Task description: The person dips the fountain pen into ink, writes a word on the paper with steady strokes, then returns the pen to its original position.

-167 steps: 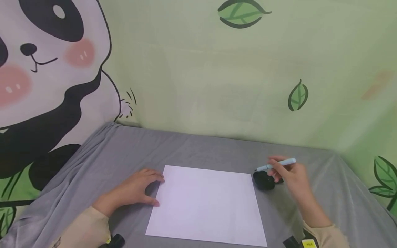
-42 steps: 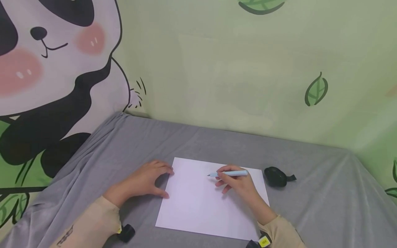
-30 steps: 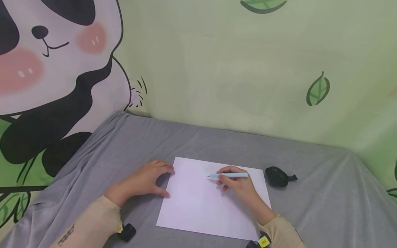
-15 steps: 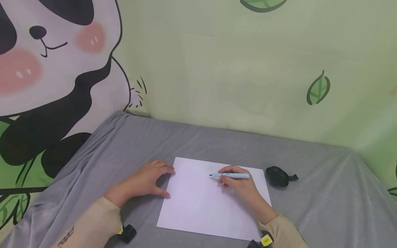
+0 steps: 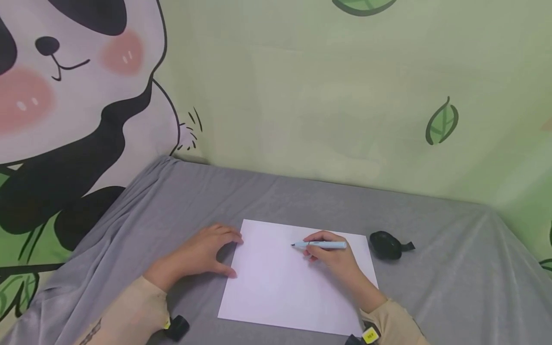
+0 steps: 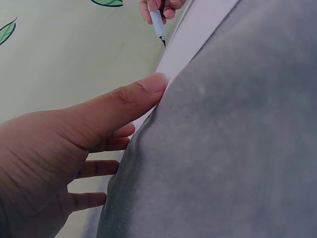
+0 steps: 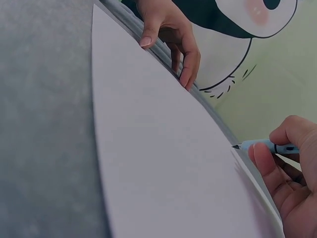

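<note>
Over smooth rectangular paper (image 5: 267,282), slim pen (image 5: 327,245).

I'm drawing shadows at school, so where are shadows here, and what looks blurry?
Head view: faint shadow under the right hand on the white rectangular paper sheet; right wrist view: dim streak on it below the slim pale-blue pen; left wrist view: grey fabric cloth looks blurry.

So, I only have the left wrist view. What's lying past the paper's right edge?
Observer: A black object on the cloth, close to that edge, with a short tab sticking out to the right.
Operator: Got it. And which part of the paper is the pen over?
Observer: The head view shows its tip over the far half, near the middle across.
</note>
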`<control>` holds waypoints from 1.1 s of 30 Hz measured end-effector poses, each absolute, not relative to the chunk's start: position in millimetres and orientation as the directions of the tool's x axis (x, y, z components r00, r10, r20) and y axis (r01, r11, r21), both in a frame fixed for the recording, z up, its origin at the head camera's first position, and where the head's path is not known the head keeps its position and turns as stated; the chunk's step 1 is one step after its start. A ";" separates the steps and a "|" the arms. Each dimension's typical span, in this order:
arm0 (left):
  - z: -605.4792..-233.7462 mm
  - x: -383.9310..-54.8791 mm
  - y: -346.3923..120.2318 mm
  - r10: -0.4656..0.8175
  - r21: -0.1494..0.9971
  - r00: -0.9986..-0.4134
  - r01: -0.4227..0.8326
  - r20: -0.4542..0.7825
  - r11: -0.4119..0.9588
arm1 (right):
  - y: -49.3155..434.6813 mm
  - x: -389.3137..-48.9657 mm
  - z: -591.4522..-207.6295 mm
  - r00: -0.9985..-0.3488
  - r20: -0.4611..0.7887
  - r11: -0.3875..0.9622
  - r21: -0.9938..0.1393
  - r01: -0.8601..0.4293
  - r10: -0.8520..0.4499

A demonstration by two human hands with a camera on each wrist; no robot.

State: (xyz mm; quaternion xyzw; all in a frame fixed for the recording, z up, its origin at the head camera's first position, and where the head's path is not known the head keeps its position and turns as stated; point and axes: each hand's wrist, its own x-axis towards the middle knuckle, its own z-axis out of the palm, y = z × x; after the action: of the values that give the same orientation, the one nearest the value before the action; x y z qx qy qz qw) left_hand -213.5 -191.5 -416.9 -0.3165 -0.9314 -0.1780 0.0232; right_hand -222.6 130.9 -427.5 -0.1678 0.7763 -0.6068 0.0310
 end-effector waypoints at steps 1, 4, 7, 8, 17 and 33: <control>-416.9 -213.5 -191.4 0.582 0.319 -0.798 0.598 0.156 0.735 | 131.0 -222.7 -427.8 -0.942 0.154 0.208 -0.953 -0.221 -0.297; -416.6 -213.2 -191.2 0.583 0.323 -0.798 0.598 0.154 0.733 | 131.1 -222.8 -428.7 -0.944 0.146 0.206 -0.955 -0.213 -0.296; -416.3 -213.1 -191.0 0.585 0.325 -0.796 0.600 0.154 0.731 | 131.3 -222.6 -429.1 -0.944 0.142 0.207 -0.956 -0.209 -0.298; -416.2 -213.1 -191.0 0.585 0.324 -0.796 0.600 0.154 0.731 | 131.2 -222.5 -429.2 -0.944 0.141 0.206 -0.956 -0.207 -0.298; -414.9 -213.5 -190.2 0.580 0.326 -0.799 0.597 0.158 0.733 | 130.8 -222.7 -428.6 -0.947 0.139 0.208 -0.956 -0.205 -0.290; -415.0 -212.2 -189.3 0.566 0.347 -0.812 0.577 0.143 0.739 | 130.7 -223.1 -428.1 -0.956 0.118 0.215 -0.960 -0.179 -0.270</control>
State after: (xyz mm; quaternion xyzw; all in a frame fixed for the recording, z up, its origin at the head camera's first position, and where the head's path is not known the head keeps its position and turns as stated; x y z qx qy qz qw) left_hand -212.2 -189.3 -415.0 -0.3067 -0.9324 -0.1907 0.0141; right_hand -223.1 130.7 -428.1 -0.1442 0.7786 -0.6096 0.0371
